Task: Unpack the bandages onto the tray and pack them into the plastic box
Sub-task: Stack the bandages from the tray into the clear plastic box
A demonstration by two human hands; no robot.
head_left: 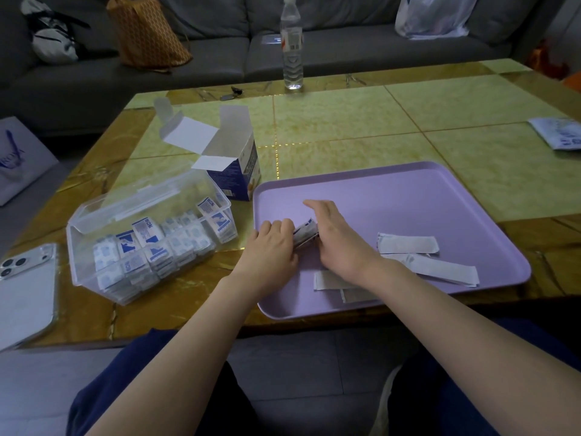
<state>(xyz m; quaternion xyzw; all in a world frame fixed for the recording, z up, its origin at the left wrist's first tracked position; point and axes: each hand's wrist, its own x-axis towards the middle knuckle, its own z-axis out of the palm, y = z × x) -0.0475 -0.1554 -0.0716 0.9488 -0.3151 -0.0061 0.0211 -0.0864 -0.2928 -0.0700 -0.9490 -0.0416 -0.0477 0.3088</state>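
Both hands meet over the near-left part of the lilac tray. The left hand has its fingers curled round one end of a small stack of bandages, and the right hand closes on the other end, thumb pointing away toward the far side. The stack sits tilted between them, just above the tray's surface.

More wrapped strips lie flat on the tray: two loose bandages to the right of the right wrist, overlapping a little, and another pair partly hidden under that forearm, close to the near rim.

Left of the tray stands the clear plastic box, lid hinged back and open. Packed bandages stand on edge in rows inside it. Behind it, just beyond the tray's far-left corner, an opened cardboard carton stands upright with its flaps spread.

A white phone lies face down at the table's near-left edge. A water bottle stands at the far edge, with a grey sofa behind.
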